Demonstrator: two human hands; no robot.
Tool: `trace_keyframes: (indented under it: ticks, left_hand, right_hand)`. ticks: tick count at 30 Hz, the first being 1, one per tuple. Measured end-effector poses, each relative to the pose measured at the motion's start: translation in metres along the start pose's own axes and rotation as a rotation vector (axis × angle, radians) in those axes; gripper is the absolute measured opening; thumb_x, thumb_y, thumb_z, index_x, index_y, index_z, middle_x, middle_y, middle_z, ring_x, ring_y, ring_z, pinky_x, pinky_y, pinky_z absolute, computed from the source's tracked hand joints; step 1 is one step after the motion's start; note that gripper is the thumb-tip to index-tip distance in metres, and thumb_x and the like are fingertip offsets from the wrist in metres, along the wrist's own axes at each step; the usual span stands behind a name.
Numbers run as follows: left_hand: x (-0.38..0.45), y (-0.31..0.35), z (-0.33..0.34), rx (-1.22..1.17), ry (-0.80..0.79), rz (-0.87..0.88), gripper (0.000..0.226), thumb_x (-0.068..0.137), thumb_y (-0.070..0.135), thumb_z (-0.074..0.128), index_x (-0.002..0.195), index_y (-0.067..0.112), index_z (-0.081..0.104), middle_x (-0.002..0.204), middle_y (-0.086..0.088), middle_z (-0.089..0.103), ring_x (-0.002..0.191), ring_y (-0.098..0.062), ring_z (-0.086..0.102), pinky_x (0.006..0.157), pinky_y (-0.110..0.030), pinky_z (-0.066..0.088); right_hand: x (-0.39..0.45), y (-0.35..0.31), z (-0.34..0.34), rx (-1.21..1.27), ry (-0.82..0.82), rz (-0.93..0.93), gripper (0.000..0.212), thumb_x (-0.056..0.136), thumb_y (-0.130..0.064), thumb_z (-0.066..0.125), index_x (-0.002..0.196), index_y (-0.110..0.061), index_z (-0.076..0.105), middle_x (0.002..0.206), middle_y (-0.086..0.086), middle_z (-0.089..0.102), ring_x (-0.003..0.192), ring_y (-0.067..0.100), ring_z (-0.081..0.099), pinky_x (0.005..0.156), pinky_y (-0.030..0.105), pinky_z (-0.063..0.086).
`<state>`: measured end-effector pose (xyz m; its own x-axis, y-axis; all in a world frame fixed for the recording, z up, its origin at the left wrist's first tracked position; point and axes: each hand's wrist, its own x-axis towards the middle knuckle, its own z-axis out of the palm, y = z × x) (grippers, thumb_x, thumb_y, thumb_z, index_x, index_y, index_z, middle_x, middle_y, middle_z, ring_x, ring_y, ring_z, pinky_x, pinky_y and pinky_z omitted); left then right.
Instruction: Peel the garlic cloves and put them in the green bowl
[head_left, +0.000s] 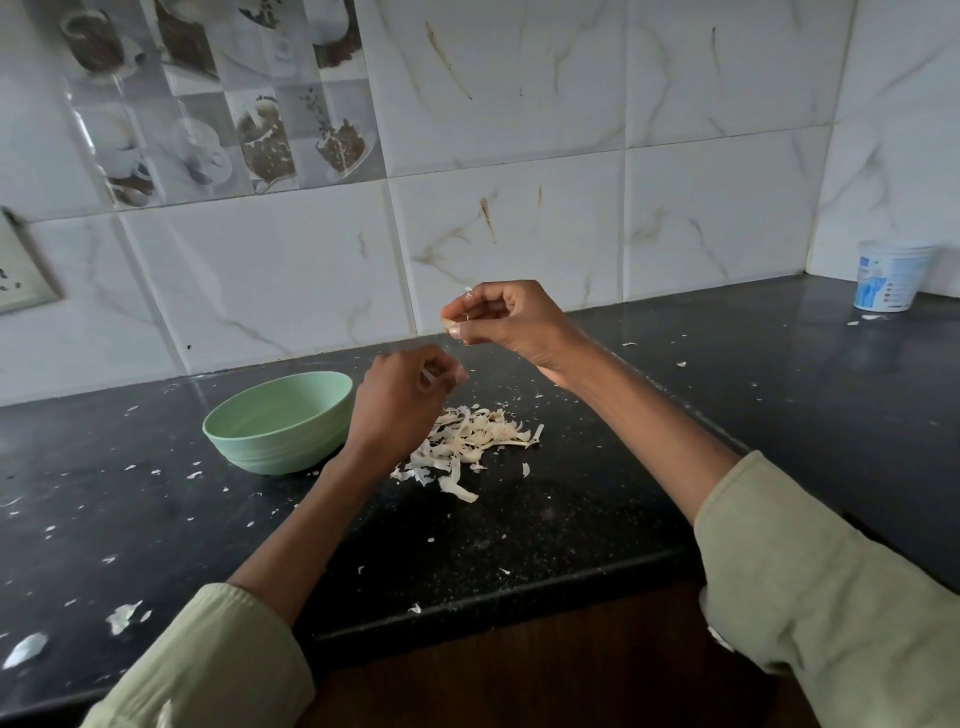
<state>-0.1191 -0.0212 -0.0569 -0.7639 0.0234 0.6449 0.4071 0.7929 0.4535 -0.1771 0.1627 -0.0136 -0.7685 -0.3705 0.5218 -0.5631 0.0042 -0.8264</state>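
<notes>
Right hand: my right hand (511, 325) is raised above the far middle of the black stone counter (597, 499), fingers curled, thumb and fingertips pinching a small pale garlic clove (448, 324) with a wisp of skin sticking up from it.

Left hand: my left hand (402, 397) is lower and nearer, just right of the bowl, fingers curled round a thin white strip of garlic skin (429, 376) (freshly pulled off, I judge).

Bowl: the pale green ribbed plastic bowl (280, 423) sits to the left of my left hand; from this angle I see no cloves in the part of its inside that shows, though the near bottom is hidden by the rim.

Peelings: a loose heap of dry cream-coloured garlic skins (467, 441) lies on the counter just right of the bowl, below my hands, with flakes scattered widely around.

Progress: the size of the heap suggests plenty of peeling is done; no unpeeled cloves show on the counter.

Left to do: strip the last skin off this clove, then drop it in the bowl.

Far right: a white plastic tub with blue print (891, 283) stands in the corner, well apart.
</notes>
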Motion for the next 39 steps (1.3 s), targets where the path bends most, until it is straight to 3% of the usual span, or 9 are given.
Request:
trace_keyframes:
  ticks: [4, 8, 17, 22, 31, 39]
  left_hand:
    - [0.001, 0.003, -0.004, -0.298, 0.090, -0.081, 0.007, 0.095, 0.019, 0.077, 0.101, 0.021, 0.072, 0.083, 0.004, 0.075, 0.067, -0.015, 0.072, 0.060, -0.030, 0.055]
    - [0.002, 0.007, -0.009, -0.537, 0.147, -0.138, 0.019, 0.104, 0.028, 0.067, 0.107, 0.009, 0.070, 0.092, -0.006, 0.077, 0.066, -0.020, 0.072, 0.050, -0.028, 0.052]
    - [0.002, 0.003, -0.009, -0.546, 0.157, -0.164, 0.011, 0.100, 0.015, 0.072, 0.101, 0.005, 0.074, 0.084, -0.006, 0.079, 0.065, -0.025, 0.074, 0.056, -0.029, 0.057]
    - [0.000, 0.008, -0.008, -0.581, 0.158, -0.182, 0.011, 0.102, 0.012, 0.069, 0.102, 0.003, 0.074, 0.084, -0.007, 0.079, 0.066, -0.024, 0.075, 0.060, -0.028, 0.060]
    - [-0.002, 0.009, -0.010, -0.610, 0.189, -0.204, 0.012, 0.102, 0.016, 0.069, 0.103, 0.005, 0.074, 0.086, -0.009, 0.079, 0.070, -0.027, 0.077, 0.064, -0.031, 0.062]
    - [-0.005, 0.014, -0.008, -0.412, 0.259, -0.153, 0.008, 0.100, 0.018, 0.070, 0.097, 0.011, 0.071, 0.080, -0.005, 0.076, 0.063, -0.018, 0.075, 0.065, -0.039, 0.065]
  right_hand:
    - [0.000, 0.001, 0.000, -0.033, -0.006, -0.012, 0.026, 0.080, -0.002, 0.085, 0.104, -0.004, 0.078, 0.105, 0.011, 0.078, 0.096, 0.013, 0.070, 0.096, 0.033, 0.059]
    - [-0.001, 0.001, -0.001, -0.085, -0.026, -0.031, 0.025, 0.079, -0.001, 0.085, 0.102, -0.005, 0.078, 0.102, 0.013, 0.077, 0.089, 0.008, 0.069, 0.088, 0.023, 0.057]
    - [-0.003, 0.002, 0.007, -0.160, -0.050, -0.077, 0.027, 0.076, -0.011, 0.091, 0.098, -0.003, 0.078, 0.094, 0.012, 0.077, 0.084, 0.012, 0.072, 0.085, 0.026, 0.059]
    - [-0.003, 0.007, 0.013, -0.190, 0.024, -0.105, 0.019, 0.078, -0.008, 0.089, 0.093, -0.007, 0.078, 0.085, 0.006, 0.078, 0.080, 0.024, 0.078, 0.085, 0.044, 0.064]
    - [-0.004, 0.004, 0.018, -0.284, 0.046, -0.245, 0.020, 0.079, -0.010, 0.089, 0.096, -0.006, 0.080, 0.086, 0.002, 0.078, 0.081, 0.014, 0.076, 0.082, 0.037, 0.064]
    - [-0.004, 0.004, 0.020, -0.296, 0.061, -0.278, 0.016, 0.080, -0.009, 0.089, 0.094, -0.007, 0.082, 0.085, 0.000, 0.079, 0.079, 0.010, 0.076, 0.078, 0.030, 0.064]
